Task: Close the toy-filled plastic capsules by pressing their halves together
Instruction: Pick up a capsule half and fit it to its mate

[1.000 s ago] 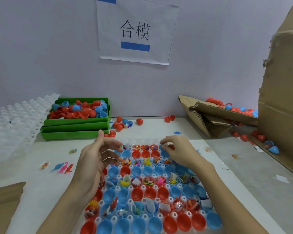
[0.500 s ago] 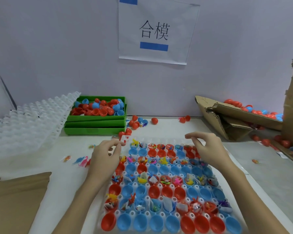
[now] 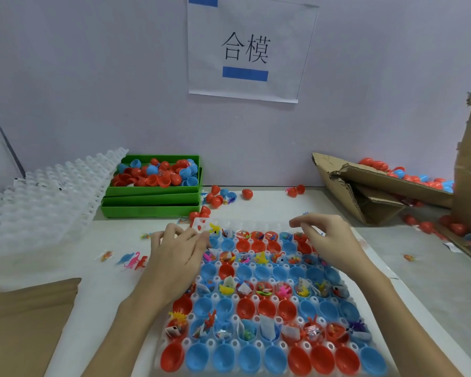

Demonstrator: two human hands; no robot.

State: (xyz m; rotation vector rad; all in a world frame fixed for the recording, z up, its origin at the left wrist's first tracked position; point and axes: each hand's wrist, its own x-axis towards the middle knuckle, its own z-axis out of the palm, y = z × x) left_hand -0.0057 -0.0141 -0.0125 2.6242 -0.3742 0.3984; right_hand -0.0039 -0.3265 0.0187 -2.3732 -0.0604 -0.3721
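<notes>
Capsule halves (image 3: 267, 308), red and blue, seated open in rows of a clear tray (image 3: 256, 345) on the table, many filled with toys; left hand (image 3: 178, 257) at the tray's far-left corner, fingers pinching a small white packet (image 3: 199, 223); right hand (image 3: 328, 240) above the far-right rows, fingers loosely curled, grasping nothing visible.

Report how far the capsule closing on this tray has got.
Done: no closed capsule shows on the clear tray; its halves lie open, rows of toy-filled cups alternating with empty ones. In hand: left hand and right hand work at the far row, the left pinching a white slip. Left: every row.
</notes>
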